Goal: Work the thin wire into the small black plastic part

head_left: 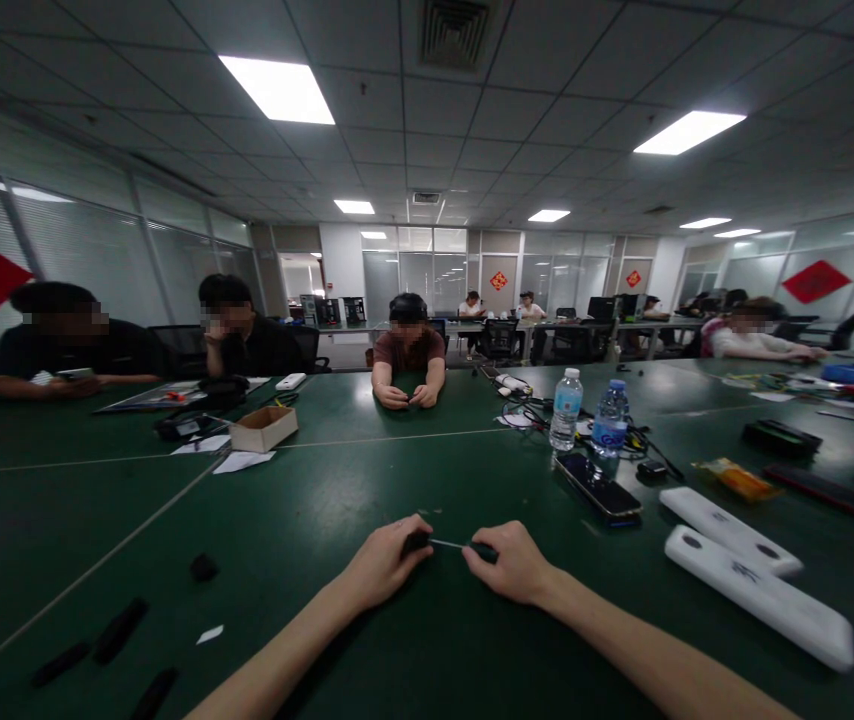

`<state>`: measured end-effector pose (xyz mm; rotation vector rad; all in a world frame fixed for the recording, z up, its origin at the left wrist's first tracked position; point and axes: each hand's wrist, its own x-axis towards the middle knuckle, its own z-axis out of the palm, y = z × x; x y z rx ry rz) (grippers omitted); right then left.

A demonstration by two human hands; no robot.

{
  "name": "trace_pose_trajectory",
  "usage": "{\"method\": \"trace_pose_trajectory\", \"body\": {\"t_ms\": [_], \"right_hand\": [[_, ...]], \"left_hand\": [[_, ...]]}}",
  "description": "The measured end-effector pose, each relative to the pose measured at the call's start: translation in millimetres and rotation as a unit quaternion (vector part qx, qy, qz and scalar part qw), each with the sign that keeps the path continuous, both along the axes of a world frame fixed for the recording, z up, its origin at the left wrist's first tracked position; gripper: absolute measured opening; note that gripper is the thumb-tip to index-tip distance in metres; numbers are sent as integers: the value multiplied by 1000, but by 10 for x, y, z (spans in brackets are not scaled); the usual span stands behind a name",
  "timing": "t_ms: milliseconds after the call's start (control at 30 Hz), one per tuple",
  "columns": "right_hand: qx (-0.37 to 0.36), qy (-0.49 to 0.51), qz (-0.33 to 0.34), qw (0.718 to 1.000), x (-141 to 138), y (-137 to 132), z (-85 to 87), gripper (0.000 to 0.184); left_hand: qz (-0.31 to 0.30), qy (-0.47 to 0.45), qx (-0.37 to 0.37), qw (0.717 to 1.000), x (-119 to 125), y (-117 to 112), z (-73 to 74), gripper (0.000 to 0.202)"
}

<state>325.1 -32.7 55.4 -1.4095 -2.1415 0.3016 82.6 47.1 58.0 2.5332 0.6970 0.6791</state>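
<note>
My left hand (389, 562) is closed round a small black piece (416, 541), mostly covered by the fingers. Facing it, my right hand (513, 562) pinches the dark handle of what looks like a small screwdriver (448, 543). Its thin, light shaft spans the gap between my hands and meets the black piece; the exact contact is too small to make out. Both hands rest low over the green table (367, 490). Left of my left arm lie a black block (203, 567), several long black pieces (121, 630) and a white scrap (210, 634).
Rightward are a phone (598, 487), two water bottles (566, 410) (611, 420), cables, an orange packet (738, 480) and two long white devices (731, 530) (757, 595). An open cardboard box (263, 430) stands at left. A person (408, 350) sits opposite; others sit around.
</note>
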Motion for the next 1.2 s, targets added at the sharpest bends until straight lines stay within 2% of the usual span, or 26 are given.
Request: {"method": "trace_pose_trajectory", "body": {"t_ms": [267, 500, 733, 967, 1200], "right_hand": [[-6, 19, 17, 1000, 10, -20, 27, 36], [9, -9, -9, 1000, 3, -9, 17, 37], [-1, -3, 33, 999, -26, -48, 42, 33], [-9, 11, -21, 1000, -38, 12, 19, 35], [-20, 7, -25, 999, -34, 29, -4, 34]], "left_hand": [[-4, -1, 1, 1000, -8, 6, -11, 22], [9, 4, 6, 1000, 7, 31, -64, 23], [44, -7, 4, 999, 6, 87, -74, 22], [38, 12, -12, 999, 2, 49, -23, 24], [33, 6, 2, 999, -7, 59, -46, 24]]}}
